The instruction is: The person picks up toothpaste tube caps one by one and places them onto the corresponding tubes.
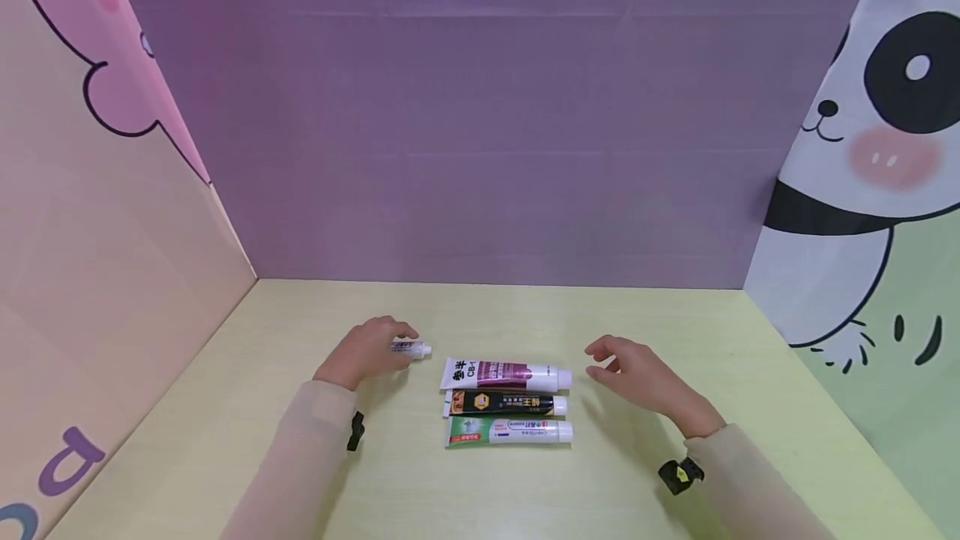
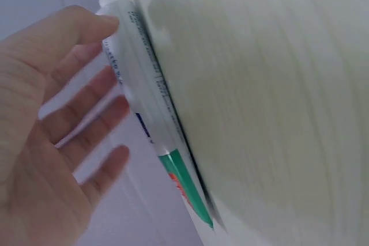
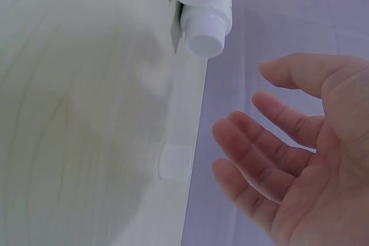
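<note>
A small white toothpaste tube with a green end (image 2: 185,177) lies on the table at the back left. My left hand (image 1: 370,351) is over it, the thumb near its cap and the loosely spread fingers beside its far edge. Three more tubes lie in a stack of rows at the centre, caps to the right: a white and purple toothpaste tube (image 1: 504,374), a black toothpaste tube (image 1: 504,403) and a green and white toothpaste tube (image 1: 510,432). To the right of their caps my right hand (image 1: 637,372) hovers with relaxed fingers, holding nothing.
The pale wooden table (image 1: 480,494) meets a purple back panel (image 1: 480,148). Printed side panels stand at left (image 1: 112,273) and right (image 1: 900,298). A small clear square patch (image 3: 175,162) sits near the table's edge in the right wrist view.
</note>
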Demonstrator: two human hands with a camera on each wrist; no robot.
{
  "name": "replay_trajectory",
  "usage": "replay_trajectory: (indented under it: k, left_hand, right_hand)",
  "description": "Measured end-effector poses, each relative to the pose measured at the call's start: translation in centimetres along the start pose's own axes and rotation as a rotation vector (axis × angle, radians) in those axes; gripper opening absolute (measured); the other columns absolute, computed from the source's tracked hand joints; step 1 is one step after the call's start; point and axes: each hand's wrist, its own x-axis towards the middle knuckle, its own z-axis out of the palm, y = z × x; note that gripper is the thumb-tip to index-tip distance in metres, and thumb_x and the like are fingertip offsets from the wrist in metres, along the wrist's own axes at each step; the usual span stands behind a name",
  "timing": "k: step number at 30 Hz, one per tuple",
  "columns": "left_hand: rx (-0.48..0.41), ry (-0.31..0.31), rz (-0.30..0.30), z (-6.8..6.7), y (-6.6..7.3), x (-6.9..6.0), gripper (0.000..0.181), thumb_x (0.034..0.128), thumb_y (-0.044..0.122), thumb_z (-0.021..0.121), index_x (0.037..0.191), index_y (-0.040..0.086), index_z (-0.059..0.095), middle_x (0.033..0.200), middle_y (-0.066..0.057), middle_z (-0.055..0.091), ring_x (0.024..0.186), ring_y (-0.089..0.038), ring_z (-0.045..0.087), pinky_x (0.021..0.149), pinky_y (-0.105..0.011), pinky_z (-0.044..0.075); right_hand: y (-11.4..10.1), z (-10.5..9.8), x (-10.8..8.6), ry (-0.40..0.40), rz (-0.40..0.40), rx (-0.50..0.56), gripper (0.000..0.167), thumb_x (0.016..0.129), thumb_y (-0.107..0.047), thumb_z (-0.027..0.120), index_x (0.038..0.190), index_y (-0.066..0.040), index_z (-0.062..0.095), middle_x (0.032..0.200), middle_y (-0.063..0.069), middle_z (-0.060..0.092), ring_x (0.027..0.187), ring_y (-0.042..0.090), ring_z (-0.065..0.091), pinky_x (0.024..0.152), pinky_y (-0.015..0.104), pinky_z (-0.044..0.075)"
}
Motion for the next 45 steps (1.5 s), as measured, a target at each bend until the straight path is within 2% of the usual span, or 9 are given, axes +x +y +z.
replay_trajectory:
  k: [5,8,15,21,28,37,45]
  left_hand:
    - [0.026,-0.071,-0.103,0.4,-0.3,0.1,0.039,0.0853,0.016,0.077,0.124,0.013,0.07,0.122,-0.009,0.066,0.104,-0.026,0.06,0.093,-0.054,0.046]
    - [0.018,-0.09,-0.123,0.5,-0.5,0.0,0.04,0.0874,0.013,0.076,0.127,0.013,0.068,0.126,-0.011,0.064,0.11,-0.029,0.059,0.096,-0.056,0.044]
    - [0.025,-0.06,-0.065,0.6,-0.7,-0.4,0.037,0.0894,0.004,0.072,0.125,0.012,0.069,0.123,-0.012,0.065,0.112,-0.031,0.06,0.093,-0.057,0.047]
    - [0.028,-0.05,-0.057,0.5,-0.9,-0.6,0.035,0.0899,0.006,0.074,0.124,0.013,0.069,0.119,-0.012,0.065,0.108,-0.03,0.06,0.093,-0.053,0.048]
    - [-0.007,-0.068,-0.049,0.3,-1.2,-0.5,0.035,0.0907,0.008,0.073,0.125,0.012,0.067,0.116,-0.013,0.064,0.102,-0.028,0.059,0.092,-0.049,0.049]
    - [-0.041,-0.048,0.014,0.4,-1.3,-0.4,0.035,0.0914,0.007,0.071,0.126,0.01,0.067,0.112,-0.012,0.065,0.099,-0.026,0.059,0.092,-0.047,0.049]
    - [-0.084,-0.039,0.072,0.3,-0.9,-0.3,0.035,0.0909,0.006,0.072,0.125,0.009,0.067,0.107,-0.009,0.065,0.093,-0.022,0.057,0.09,-0.046,0.049]
  right_hand:
    - [0.4,-0.3,0.1,0.011,0.0,-0.022,0.028,0.096,-0.015,0.068,0.119,-0.001,0.064,0.116,0.016,0.065,0.095,0.024,0.064,0.083,0.043,0.052]
    - [0.7,-0.3,0.1,0.018,-0.008,-0.04,0.029,0.095,-0.014,0.069,0.119,0.0,0.064,0.116,0.016,0.065,0.096,0.027,0.062,0.084,0.046,0.051]
    - [1.8,-0.2,0.3,0.045,-0.016,-0.073,0.029,0.092,-0.011,0.07,0.118,0.001,0.065,0.115,0.017,0.065,0.103,0.038,0.06,0.087,0.052,0.049]
    - [2.7,0.0,0.7,0.039,0.003,-0.076,0.032,0.091,-0.009,0.071,0.119,0.003,0.065,0.12,0.018,0.063,0.106,0.041,0.059,0.089,0.053,0.049]
    - [2.9,-0.2,0.7,0.001,0.04,-0.058,0.037,0.091,-0.008,0.071,0.124,0.005,0.062,0.126,0.023,0.059,0.108,0.045,0.059,0.09,0.053,0.049]
    - [3.1,-0.2,0.8,-0.032,0.09,-0.044,0.038,0.091,-0.007,0.071,0.126,0.006,0.061,0.128,0.024,0.057,0.105,0.038,0.059,0.085,0.048,0.051]
    - [3.7,-0.1,1.0,-0.034,0.108,-0.013,0.036,0.089,-0.001,0.07,0.123,0.008,0.061,0.121,0.021,0.06,0.095,0.029,0.062,0.077,0.04,0.053]
